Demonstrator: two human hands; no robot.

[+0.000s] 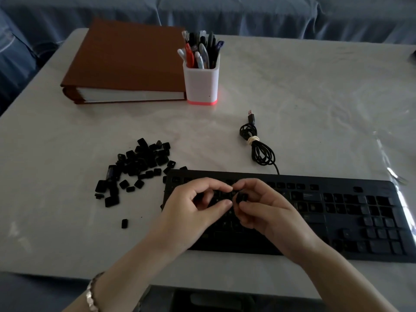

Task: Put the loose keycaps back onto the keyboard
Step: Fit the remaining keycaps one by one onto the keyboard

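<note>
Tabletop (315, 97): pale, faint marbled swirls, dim light. Clear film (391, 167) over it, wrinkled and glinting at the right edge. Behind the far edge: blue draped cloth (225, 12), folds showing.

Far left: brown binder (126, 57) lying flat, page edges toward me. Just beside it on its right, a white pen cup (201, 84), red band glowing at the base, packed w/ pens.

Centre: black cable (261, 149) coiled and tied w/ a pale band, USB plug (251, 117) pointing away, other end running into the keyboard (337, 212).

Keyboard lies along the near edge, black. Many sockets bare on its left half; right half and numpad mostly capped. Faint white legends on keys, too dim to read for sure.

Keycap pile (139, 165): black, loose, on the tabletop just left of the keyboard. One stray cap (124, 223) lies nearer me, apart from the pile.

R hand (267, 210): grip clamped on a keycap (242, 197), thumb and fingers pinching it above the keyboard's left half.

L hand (193, 210): fingers curled, index and thumb tips up by that keycap; can't tell if they touch it. Bracelet (91, 293) on L wrist.
</note>
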